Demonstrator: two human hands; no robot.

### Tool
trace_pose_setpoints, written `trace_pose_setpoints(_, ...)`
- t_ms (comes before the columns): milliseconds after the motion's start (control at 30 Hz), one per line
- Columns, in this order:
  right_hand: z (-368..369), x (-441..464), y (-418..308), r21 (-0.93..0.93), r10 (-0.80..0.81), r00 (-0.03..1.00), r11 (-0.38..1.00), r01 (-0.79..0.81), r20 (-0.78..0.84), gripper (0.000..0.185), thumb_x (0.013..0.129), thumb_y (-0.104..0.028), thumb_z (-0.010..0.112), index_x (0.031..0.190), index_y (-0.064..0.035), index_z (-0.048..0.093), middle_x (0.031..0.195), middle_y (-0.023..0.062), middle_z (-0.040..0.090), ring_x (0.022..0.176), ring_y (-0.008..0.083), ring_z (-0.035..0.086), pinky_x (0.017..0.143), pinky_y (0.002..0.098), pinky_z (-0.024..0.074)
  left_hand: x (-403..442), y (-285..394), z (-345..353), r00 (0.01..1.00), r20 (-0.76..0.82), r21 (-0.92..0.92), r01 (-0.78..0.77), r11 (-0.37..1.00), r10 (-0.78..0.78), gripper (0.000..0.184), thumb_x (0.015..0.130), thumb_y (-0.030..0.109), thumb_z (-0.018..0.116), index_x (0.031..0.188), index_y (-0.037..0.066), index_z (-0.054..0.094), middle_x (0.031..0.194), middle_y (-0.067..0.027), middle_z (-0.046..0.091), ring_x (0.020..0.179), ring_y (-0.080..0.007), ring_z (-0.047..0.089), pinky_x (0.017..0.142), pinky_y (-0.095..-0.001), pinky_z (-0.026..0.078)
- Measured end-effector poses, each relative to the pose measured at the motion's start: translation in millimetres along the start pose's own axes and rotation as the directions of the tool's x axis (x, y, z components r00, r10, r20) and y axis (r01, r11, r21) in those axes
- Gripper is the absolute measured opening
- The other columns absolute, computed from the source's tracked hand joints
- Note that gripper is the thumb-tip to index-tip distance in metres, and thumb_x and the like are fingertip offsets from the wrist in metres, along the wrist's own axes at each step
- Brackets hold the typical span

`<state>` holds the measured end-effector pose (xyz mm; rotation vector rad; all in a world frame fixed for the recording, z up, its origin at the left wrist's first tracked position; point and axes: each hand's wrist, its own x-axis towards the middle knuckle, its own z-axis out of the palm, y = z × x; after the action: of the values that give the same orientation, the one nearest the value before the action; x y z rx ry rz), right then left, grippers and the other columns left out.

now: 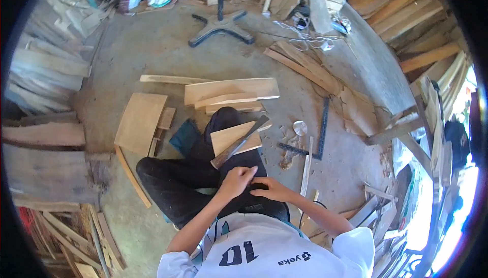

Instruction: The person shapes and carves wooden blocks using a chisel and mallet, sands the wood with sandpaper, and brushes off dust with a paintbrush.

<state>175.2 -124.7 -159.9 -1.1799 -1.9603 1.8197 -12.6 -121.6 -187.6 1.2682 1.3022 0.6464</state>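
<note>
Over my lap, my left hand [238, 181] is closed, its fingers curled together; whatever is in them, if anything, is too small to make out. My right hand [273, 189] is beside it at my thigh, thumb and fingers apart, with nothing visible in it. Across my leg lies a pale wooden board [223, 139]. Resting slantwise on that board is a long chisel-like tool [241, 144], with a dark metal blade and a brown handle end near my left hand.
Wooden boards [229, 89] lie beyond my knee, and a wide panel [141, 122] to the left. A black carpenter's square [324, 125], a round pale disc [300, 128] and shavings are on the right. Farther off stand a four-legged base [222, 27] and timber stacks [406, 8].
</note>
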Motion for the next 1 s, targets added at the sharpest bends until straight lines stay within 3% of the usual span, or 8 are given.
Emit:
trace_pose_setpoints(233,7.9,-3.8,25.1,0.146,0.152,0.926,0.983,-0.107,-0.345,0.029,0.087,-0.029,0.070,0.096,-0.0024,0.075,0.092,0.0141,0.073,0.087,0.0266,0.069,0.085,0.0369,0.0513,-1.3,21.4,19.7,0.982,-0.071,0.163,-0.161,0.973,0.174,0.044,0.094,0.044,0.059,0.085,0.002,0.068,0.077,-0.0170,0.067,0.072,-0.0332,0.066,0.066,-0.0439,0.050)
trace_pose_setpoints(300,12.4,-5.8,11.1,-0.087,0.083,0.862,0.986,-0.145,-0.500,0.024,0.085,-0.027,0.070,0.092,-0.0047,0.075,0.094,0.0092,0.073,0.087,0.0290,0.069,0.083,0.0399,0.0502,-14.7,16.4,18.0,0.950,-0.243,0.123,-0.168,0.978,0.194,0.043,0.094,0.044,0.060,0.097,0.002,0.065,0.091,-0.0167,0.068,0.079,-0.0313,0.067,0.067,-0.0431,0.051)
trace_pose_setpoints(433,4.2,-27.1,-24.2,-0.665,-0.377,0.753,0.739,-0.106,-0.539,0.013,0.082,-0.021,0.070,0.082,-0.0085,0.073,0.094,0.0058,0.073,0.085,0.0261,0.068,0.085,0.0412,0.0454,-48.9,-5.9,22.5,0.989,0.036,0.374,-0.148,0.916,0.145,0.071,0.097,0.053,0.050,0.148,0.005,0.037,0.141,-0.0232,0.047,0.133,-0.0414,0.041,0.108,-0.0533,0.033)
trace_pose_setpoints(567,-6.0,-66.5,-40.6,-0.696,-0.294,0.749,0.654,-0.296,-0.594,0.011,0.080,-0.022,0.072,0.080,-0.0115,0.073,0.093,0.0065,0.073,0.088,0.0242,0.068,0.090,0.0411,0.0424,-51.5,-5.5,15.9,0.986,0.124,0.469,-0.154,0.869,0.108,0.073,0.099,0.058,0.038,0.152,0.009,0.032,0.152,-0.0218,0.037,0.144,-0.0399,0.029,0.114,-0.0599,0.022)
trace_pose_setpoints(700,-10.9,-102.0,-18.5,-0.648,0.258,0.846,0.552,-0.525,-0.466,0.020,0.089,-0.024,0.060,0.084,-0.0138,0.076,0.089,0.0055,0.073,0.086,0.0264,0.070,0.080,0.0419,0.0496,-48.9,-9.0,14.0,0.973,0.228,0.441,-0.140,0.886,0.040,0.072,0.099,0.059,0.037,0.153,0.011,0.032,0.152,-0.0204,0.037,0.143,-0.0391,0.030,0.114,-0.0603,0.021)
trace_pose_setpoints(833,-33.3,-129.7,-5.9,-0.613,0.754,0.652,0.476,-0.630,-0.084,0.037,0.092,-0.042,0.057,0.089,-0.0101,0.075,0.089,0.0075,0.073,0.088,0.0260,0.070,0.077,0.0402,0.0525,-46.6,-10.3,9.8,0.979,0.198,0.464,-0.136,0.876,0.047,0.069,0.099,0.058,0.035,0.151,0.012,0.037,0.150,-0.0192,0.041,0.142,-0.0370,0.033,0.114,-0.0600,0.022)
trace_pose_setpoints(933,-30.8,-150.8,61.7,-0.250,0.667,0.667,0.744,-0.619,0.332,0.040,0.092,-0.046,0.058,0.094,-0.0092,0.075,0.093,0.0069,0.075,0.091,0.0224,0.070,0.082,0.0384,0.0524,-46.7,-17.5,12.2,0.980,0.196,0.401,-0.120,0.908,0.043,0.071,0.098,0.060,0.040,0.149,0.011,0.039,0.149,-0.0189,0.041,0.142,-0.0363,0.033,0.114,-0.0610,0.020)
trace_pose_setpoints(1000,-35.2,-139.4,20.4,-0.358,0.650,0.711,0.753,-0.553,0.269,0.041,0.093,-0.045,0.058,0.104,-0.0091,0.073,0.097,0.0054,0.075,0.091,0.0199,0.070,0.082,0.0360,0.0525,-51.1,-13.0,10.4,0.971,0.087,0.321,-0.241,0.916,0.225,0.059,0.097,0.050,0.052,0.139,0.008,0.051,0.136,-0.0184,0.054,0.130,-0.0360,0.048,0.109,-0.0500,0.035)
